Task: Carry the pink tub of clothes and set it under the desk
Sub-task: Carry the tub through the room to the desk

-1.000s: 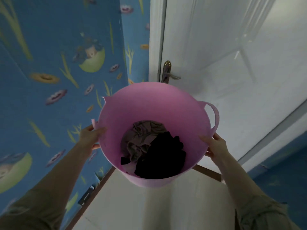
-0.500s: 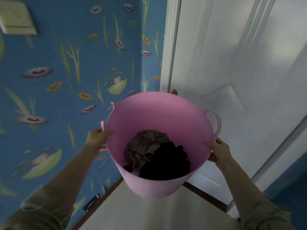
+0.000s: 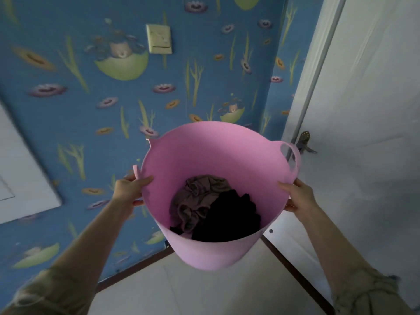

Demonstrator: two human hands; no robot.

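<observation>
Blue flowered wallpaper (image 3: pixel 204 64) and a white door (image 3: pixel 363 110) are seen behind; the pink tub (image 3: pixel 218 160) is held aloft. Its rim is gripped by the left hand (image 3: pixel 129 189) and right hand (image 3: pixel 300 196); the clothes (image 3: pixel 216 212) are partly hidden by its near wall.

Both hands' grip on pink tub (image 3: pixel 211 153), clothes (image 3: pixel 216 208) inside, perhaps shirts

**View swings left along the wallpapered wall**

The flowered blue wallpaper (image 3: pixel 91 114) now fills most of the view, and the white panelled door (image 3: pixel 363 110) has slid to the right edge. A cream plastic wall switch plate (image 3: pixel 159 42), at the top-left corner half a second ago, sits near top centre. A white flat panel (image 3: pixel 20 178) has appeared at left.
</observation>
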